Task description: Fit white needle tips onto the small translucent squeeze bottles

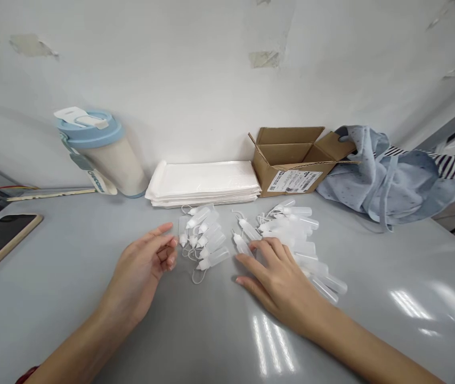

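Observation:
Small translucent squeeze bottles with white tips and thin cap cords lie on the grey table in two groups. The left group of bottles (211, 242) is beside my left hand (145, 264), which is raised just left of it with the fingers loosely curled and apart, holding nothing. My right hand (277, 272) rests palm down over the near side of the right group of bottles (291, 229). Its fingers are spread, and the fingertips are at a single bottle (242, 244). The hand hides part of that pile.
Behind the bottles is a stack of flat white packets (205, 181), with an open cardboard box (291, 165) to its right. A blue cloth bag (371, 181) lies at far right. A tumbler with a blue lid (111, 160) stands at back left, and a phone (3, 240) lies at left.

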{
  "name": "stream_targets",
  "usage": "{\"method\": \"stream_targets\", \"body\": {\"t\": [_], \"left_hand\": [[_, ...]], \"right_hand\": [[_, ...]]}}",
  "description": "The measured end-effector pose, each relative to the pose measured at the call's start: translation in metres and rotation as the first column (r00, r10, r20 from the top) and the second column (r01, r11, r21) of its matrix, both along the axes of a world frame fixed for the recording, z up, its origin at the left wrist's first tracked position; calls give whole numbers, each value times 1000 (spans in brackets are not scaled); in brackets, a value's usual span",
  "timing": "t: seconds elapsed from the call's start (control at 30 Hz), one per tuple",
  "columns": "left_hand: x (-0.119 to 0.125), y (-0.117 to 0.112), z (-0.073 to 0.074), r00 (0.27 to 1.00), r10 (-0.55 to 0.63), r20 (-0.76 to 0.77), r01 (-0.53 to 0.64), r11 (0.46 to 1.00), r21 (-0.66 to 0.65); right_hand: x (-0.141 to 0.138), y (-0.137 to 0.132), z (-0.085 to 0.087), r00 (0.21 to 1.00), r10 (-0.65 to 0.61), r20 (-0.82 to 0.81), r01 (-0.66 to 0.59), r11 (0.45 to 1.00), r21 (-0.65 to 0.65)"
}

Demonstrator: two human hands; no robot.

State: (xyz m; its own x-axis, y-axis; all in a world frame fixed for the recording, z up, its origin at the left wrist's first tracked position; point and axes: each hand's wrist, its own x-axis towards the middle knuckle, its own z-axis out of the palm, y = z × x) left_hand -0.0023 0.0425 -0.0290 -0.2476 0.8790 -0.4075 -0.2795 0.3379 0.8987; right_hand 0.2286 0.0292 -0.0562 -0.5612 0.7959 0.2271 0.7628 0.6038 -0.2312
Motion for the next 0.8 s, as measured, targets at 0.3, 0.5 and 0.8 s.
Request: {"method": "stream_targets", "body": {"t": [0.3, 0.5, 0.8], "left_hand": [[8, -10, 2, 984, -160, -83, 158, 987, -30], [14, -16, 1, 907, -388, -165, 384, 921, -60], [9, -16, -1, 793, -589, -158, 585, 807, -76]], "right_hand": [[4, 1, 9, 845, -55, -532, 29, 998, -57], [6, -2, 19, 656, -258, -710, 51, 953, -299], [3, -7, 24, 614, -333, -715, -57, 885, -462]]}}
